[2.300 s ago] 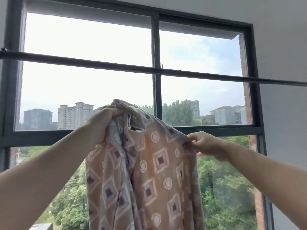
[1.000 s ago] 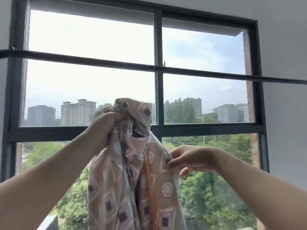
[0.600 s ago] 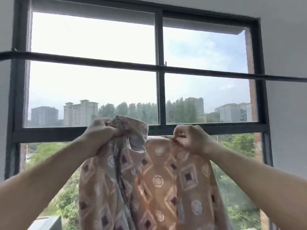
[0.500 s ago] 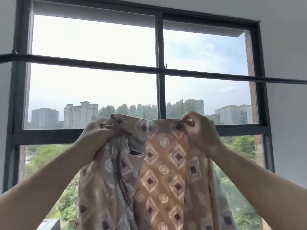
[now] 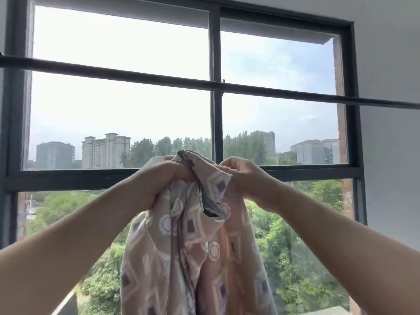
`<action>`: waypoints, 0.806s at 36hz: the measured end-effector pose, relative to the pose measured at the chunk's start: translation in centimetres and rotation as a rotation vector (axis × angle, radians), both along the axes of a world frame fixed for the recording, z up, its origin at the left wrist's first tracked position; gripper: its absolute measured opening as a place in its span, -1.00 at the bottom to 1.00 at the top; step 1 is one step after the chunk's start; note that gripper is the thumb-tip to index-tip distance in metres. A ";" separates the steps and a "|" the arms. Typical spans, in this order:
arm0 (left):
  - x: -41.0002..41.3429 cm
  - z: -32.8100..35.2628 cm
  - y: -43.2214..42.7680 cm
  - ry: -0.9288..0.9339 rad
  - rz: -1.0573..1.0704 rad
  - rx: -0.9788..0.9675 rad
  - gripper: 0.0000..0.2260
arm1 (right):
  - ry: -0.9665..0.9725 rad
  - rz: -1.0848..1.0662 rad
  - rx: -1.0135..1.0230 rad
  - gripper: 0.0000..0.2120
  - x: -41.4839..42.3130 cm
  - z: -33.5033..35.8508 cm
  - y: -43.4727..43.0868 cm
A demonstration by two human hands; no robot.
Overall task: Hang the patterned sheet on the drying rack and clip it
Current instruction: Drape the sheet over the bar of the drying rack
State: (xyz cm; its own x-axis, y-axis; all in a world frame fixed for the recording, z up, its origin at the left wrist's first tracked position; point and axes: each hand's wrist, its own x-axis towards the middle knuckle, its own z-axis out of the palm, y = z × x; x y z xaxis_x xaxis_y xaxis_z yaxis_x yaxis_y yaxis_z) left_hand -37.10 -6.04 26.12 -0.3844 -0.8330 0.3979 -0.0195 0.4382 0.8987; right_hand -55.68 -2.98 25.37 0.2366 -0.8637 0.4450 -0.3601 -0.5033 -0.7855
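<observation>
Two hands, left hand [image 5: 159, 180] and right hand [image 5: 244, 178], clench the patterned sheet [image 5: 195, 258] hanging beneath them.

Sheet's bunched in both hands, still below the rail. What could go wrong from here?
1. The pink-and-brown patterned sheet is gathered between the left hand and right hand, so it may go over the dark horizontal rail crumpled.
2. Most of the sheet hangs low; thrown over unevenly, it may slide off.
3. No clips are visible.

No text, label, brand, number or sign can be read anywhere here.
</observation>
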 end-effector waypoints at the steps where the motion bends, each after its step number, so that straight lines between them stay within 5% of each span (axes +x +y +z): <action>1: 0.2 0.0 -0.2 0.021 0.044 0.003 -0.50 | 0.035 0.020 0.059 -0.76 -0.6 -0.5 -0.2; 5: 1.1 0.2 -1.1 0.082 0.186 0.012 -0.61 | 0.334 0.059 0.260 -0.84 -3.2 -2.7 -0.5; 8: 1.9 0.1 -1.8 0.111 0.256 -0.009 -0.78 | 0.767 -0.088 0.420 -0.81 -4.8 -4.6 -0.8; 10: 2.3 -0.1 -2.1 0.136 0.333 -0.024 -0.90 | 0.869 -0.198 0.428 -0.76 -5.6 -5.6 -1.3; 12: 2.8 -0.1 -2.4 0.147 0.364 -0.021 -0.91 | 0.784 -0.313 0.330 -0.92 -6.3 -5.7 -1.7; 15: 4.0 0.4 -2.5 0.155 0.392 -0.020 -0.89 | 0.562 -0.554 -0.006 -0.70 -7.2 -3.3 -2.0; 20: 4.6 3.4 -1.4 0.309 0.418 -0.158 -0.89 | -0.028 -0.725 -0.696 -0.76 -6.2 2.1 -0.1; 22: 4.0 3.8 -0.1 0.378 0.464 -0.265 -0.87 | -0.077 -0.809 -0.915 -0.78 -5.1 1.5 0.6; 23: 3.5 3.8 0.4 0.367 0.462 -0.277 -0.86 | 0.058 -0.830 -0.892 -0.79 -4.7 0.6 0.7; 26: 2.5 0.9 0.0 0.047 0.426 -0.154 -0.91 | 0.783 -0.787 -0.370 -0.80 -4.8 -3.1 -1.2; 27: 2.5 -0.1 0.0 -0.031 0.433 -0.117 -0.93 | 0.769 -0.792 -0.340 -0.81 -5.3 -3.4 -1.3; 29: 3.0 -1.0 -0.2 -0.037 0.435 -0.103 -0.91 | 0.441 -0.829 -0.461 -0.82 -6.3 -2.2 -0.8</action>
State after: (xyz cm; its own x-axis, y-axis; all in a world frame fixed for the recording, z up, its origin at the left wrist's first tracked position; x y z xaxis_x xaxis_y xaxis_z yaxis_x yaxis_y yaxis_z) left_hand -34.09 -6.29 25.15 -0.0226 -0.8769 0.4801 -0.2532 0.4696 0.8458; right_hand -62.00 -3.75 23.17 -0.1308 -0.5977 0.7909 -0.9375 -0.1849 -0.2948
